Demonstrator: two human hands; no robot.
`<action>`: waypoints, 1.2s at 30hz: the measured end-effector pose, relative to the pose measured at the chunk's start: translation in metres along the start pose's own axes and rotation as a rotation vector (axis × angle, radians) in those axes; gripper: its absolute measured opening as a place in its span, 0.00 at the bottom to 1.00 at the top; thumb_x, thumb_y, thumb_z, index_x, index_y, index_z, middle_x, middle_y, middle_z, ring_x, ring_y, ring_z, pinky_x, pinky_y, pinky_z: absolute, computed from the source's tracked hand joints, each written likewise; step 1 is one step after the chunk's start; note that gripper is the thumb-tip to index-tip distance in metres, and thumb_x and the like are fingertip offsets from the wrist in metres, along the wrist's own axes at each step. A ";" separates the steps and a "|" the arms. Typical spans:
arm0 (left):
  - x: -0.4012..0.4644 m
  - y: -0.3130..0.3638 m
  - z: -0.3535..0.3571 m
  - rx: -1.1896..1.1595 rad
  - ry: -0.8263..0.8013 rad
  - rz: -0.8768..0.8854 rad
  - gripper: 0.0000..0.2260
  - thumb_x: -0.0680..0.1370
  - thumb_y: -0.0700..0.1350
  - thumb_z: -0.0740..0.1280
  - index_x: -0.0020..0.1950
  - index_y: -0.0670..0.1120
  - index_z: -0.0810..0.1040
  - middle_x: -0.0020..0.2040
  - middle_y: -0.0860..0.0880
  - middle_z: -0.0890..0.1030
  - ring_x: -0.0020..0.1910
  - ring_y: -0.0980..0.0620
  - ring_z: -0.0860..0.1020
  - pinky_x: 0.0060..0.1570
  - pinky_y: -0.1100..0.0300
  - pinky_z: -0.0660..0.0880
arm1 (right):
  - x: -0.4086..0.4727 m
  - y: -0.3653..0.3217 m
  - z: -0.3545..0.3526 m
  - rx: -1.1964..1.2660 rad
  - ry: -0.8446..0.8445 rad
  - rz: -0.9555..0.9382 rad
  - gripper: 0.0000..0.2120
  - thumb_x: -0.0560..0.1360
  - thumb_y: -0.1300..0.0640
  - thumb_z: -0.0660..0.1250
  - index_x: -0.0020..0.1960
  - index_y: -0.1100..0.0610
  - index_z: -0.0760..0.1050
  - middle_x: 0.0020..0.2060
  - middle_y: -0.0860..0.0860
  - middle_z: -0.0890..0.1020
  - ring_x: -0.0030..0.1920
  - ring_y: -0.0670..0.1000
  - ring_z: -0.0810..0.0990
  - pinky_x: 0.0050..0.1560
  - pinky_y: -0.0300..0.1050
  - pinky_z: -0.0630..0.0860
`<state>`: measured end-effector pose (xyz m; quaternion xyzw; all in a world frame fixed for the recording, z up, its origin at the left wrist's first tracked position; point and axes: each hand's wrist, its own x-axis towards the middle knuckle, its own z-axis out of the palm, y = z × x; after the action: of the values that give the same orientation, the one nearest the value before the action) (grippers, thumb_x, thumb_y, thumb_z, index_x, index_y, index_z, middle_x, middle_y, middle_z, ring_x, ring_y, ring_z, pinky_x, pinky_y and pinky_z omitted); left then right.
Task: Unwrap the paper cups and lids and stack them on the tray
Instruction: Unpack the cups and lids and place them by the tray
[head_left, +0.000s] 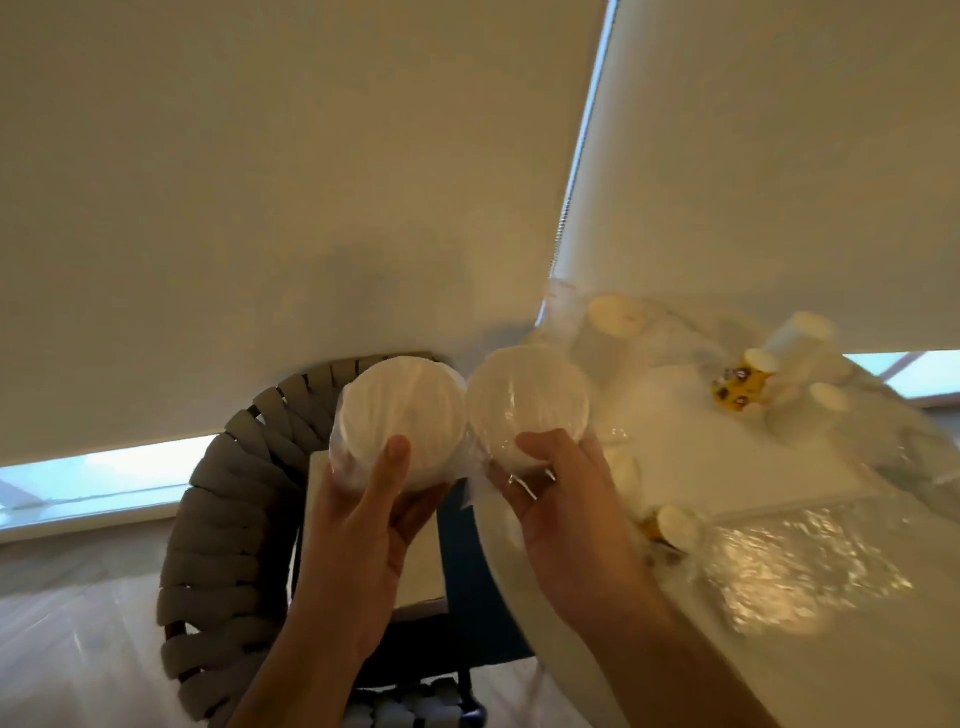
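1. Paper cups in two wrapped stacks are held up side by side in front of the camera, their round white ends facing it; the left stack (402, 415) and the right stack (529, 402) touch or nearly touch at their edges.
2. Clear plastic wrap (480, 457) covers both stacks and bunches in the gap between the hands.
3. The left hand (363, 514) grips the left stack from below, thumb laid up across its round end and fingers curled round its underside.
4. The right hand (540, 493) grips the right stack from below, fingers curled over the lower rim and pinching crinkled wrap against it.
5. The hands are apart, each clamped on its own stack, wrists close together lower down.
6. Both stacks are raised off the desk (597, 623), over its left edge and above a woven-back chair (223, 519).
7. On the desk to the right lies a white tray (769, 483), blurred, with more white cups (615, 314) near its far corner and others beside a yellow patterned item (740, 387).
8. Crumpled shiny wrap (795, 566) rests on the desk nearer the camera, just right of the right forearm.
9. Behind everything hang pale roller blinds (260, 208).
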<state>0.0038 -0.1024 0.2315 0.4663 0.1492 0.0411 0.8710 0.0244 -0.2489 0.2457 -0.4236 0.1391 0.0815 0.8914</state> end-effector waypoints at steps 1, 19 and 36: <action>-0.012 -0.006 0.012 0.024 -0.021 0.003 0.40 0.57 0.58 0.83 0.67 0.59 0.74 0.59 0.51 0.83 0.58 0.46 0.82 0.49 0.52 0.82 | -0.010 -0.012 -0.011 0.005 -0.007 -0.026 0.12 0.76 0.70 0.64 0.56 0.58 0.72 0.47 0.55 0.80 0.46 0.51 0.82 0.49 0.45 0.81; -0.105 -0.163 0.216 0.116 -0.270 -0.289 0.22 0.69 0.41 0.73 0.62 0.44 0.76 0.55 0.46 0.85 0.55 0.46 0.83 0.56 0.50 0.80 | -0.063 -0.165 -0.259 0.083 0.396 -0.229 0.22 0.75 0.62 0.72 0.66 0.55 0.69 0.48 0.54 0.81 0.44 0.54 0.80 0.50 0.49 0.78; -0.013 -0.326 0.356 0.277 -0.297 -0.580 0.17 0.75 0.40 0.73 0.63 0.43 0.75 0.59 0.44 0.81 0.51 0.47 0.84 0.50 0.57 0.82 | 0.092 -0.271 -0.511 0.028 0.789 -0.025 0.13 0.79 0.61 0.69 0.62 0.60 0.74 0.48 0.55 0.79 0.44 0.51 0.78 0.48 0.42 0.78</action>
<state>0.0751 -0.5728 0.1513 0.5191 0.1512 -0.2968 0.7871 0.0917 -0.8139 0.1074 -0.4121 0.4668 -0.1004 0.7760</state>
